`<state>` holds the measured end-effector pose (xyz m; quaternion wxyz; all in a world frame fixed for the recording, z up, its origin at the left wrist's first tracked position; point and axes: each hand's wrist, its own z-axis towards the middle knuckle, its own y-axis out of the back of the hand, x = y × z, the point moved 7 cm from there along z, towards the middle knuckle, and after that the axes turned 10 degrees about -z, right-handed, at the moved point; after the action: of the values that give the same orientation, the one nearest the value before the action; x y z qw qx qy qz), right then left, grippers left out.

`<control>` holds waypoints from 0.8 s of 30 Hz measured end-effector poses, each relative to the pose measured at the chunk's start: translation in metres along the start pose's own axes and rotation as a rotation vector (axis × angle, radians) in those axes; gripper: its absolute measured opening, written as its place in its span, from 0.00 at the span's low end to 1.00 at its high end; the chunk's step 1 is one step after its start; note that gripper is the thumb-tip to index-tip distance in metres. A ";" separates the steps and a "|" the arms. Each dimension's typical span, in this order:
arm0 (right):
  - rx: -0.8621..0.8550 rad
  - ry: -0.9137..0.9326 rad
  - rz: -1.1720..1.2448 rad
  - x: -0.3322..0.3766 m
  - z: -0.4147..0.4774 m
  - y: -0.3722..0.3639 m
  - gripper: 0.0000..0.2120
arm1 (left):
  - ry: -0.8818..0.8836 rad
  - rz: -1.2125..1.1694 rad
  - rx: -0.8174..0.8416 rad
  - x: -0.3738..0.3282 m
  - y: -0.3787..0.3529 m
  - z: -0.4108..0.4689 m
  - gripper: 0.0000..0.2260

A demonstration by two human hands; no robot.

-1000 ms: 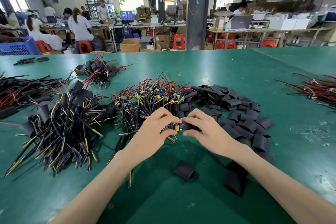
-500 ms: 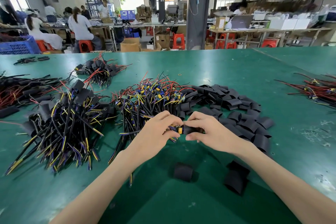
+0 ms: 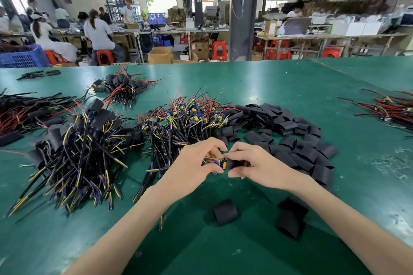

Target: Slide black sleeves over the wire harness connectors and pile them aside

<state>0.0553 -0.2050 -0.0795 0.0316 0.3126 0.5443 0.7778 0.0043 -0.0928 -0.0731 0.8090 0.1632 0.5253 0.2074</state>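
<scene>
While the left hand (image 3: 194, 164) is pinching a harness (image 3: 210, 159) to steady its connector (image 3: 223, 162), the right hand (image 3: 261, 164) is gripping a sleeve (image 3: 235, 163), seemingly feeding it on.

Two hands (image 3: 192, 164) (image 3: 262, 166), one harness (image 3: 223, 163), one sleeve (image 3: 235, 163)

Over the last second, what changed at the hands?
Very little. The left hand still pinches the harness connector, and the right hand still pinches the black sleeve. The connector's yellow end seems to have closed up to the sleeve's mouth. Nothing was taken or let go. The unsleeved harness pile, sleeve pile and nearest loose sleeve stayed put.
</scene>
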 end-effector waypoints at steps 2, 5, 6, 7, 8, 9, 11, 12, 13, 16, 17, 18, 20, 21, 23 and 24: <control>-0.039 -0.001 -0.025 0.000 0.000 0.002 0.17 | 0.009 -0.035 -0.016 0.000 0.001 0.000 0.18; -0.134 0.014 -0.092 0.003 0.001 0.004 0.18 | 0.001 -0.045 -0.068 -0.001 0.004 0.000 0.20; -0.156 0.019 -0.109 0.004 0.001 0.004 0.19 | -0.006 -0.036 -0.082 -0.001 0.005 0.001 0.20; -0.173 0.030 -0.131 0.006 0.001 0.004 0.19 | -0.013 -0.021 -0.093 -0.001 0.007 0.001 0.19; -0.185 0.043 -0.156 0.007 0.001 0.004 0.18 | -0.011 -0.010 -0.101 -0.001 0.008 0.001 0.18; -0.199 0.054 -0.178 0.008 0.001 0.005 0.18 | 0.004 -0.010 -0.106 0.000 0.011 0.002 0.16; -0.229 0.051 -0.196 0.007 0.001 0.008 0.17 | 0.040 -0.039 -0.094 0.002 0.014 0.003 0.11; -0.239 0.039 -0.197 0.005 0.001 0.009 0.17 | 0.046 -0.052 -0.090 0.002 0.015 0.004 0.10; -0.244 0.029 -0.197 0.004 0.001 0.010 0.17 | 0.048 -0.059 -0.094 0.003 0.015 0.004 0.10; -0.229 0.039 -0.201 0.005 0.000 0.007 0.17 | 0.058 -0.072 -0.126 0.003 0.016 0.003 0.10; -0.221 0.049 -0.206 0.006 0.000 0.005 0.17 | 0.065 -0.081 -0.132 0.004 0.015 0.002 0.09; -0.214 0.055 -0.211 0.007 0.000 0.004 0.17 | 0.071 -0.088 -0.135 0.004 0.014 0.001 0.08; -0.210 0.058 -0.214 0.008 0.001 0.003 0.18 | 0.078 -0.094 -0.139 0.006 0.014 0.001 0.07; -0.212 0.057 -0.210 0.008 0.001 0.004 0.19 | 0.078 -0.097 -0.140 0.006 0.014 0.001 0.07; -0.215 0.054 -0.198 0.007 0.001 0.004 0.20 | 0.076 -0.097 -0.143 0.006 0.014 0.001 0.07; -0.217 0.052 -0.193 0.007 0.001 0.003 0.21 | 0.075 -0.094 -0.145 0.005 0.013 0.001 0.07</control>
<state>0.0511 -0.2029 -0.0731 0.1260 0.2334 0.4851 0.8332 0.0050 -0.0785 -0.0705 0.8073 0.0713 0.5459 0.2126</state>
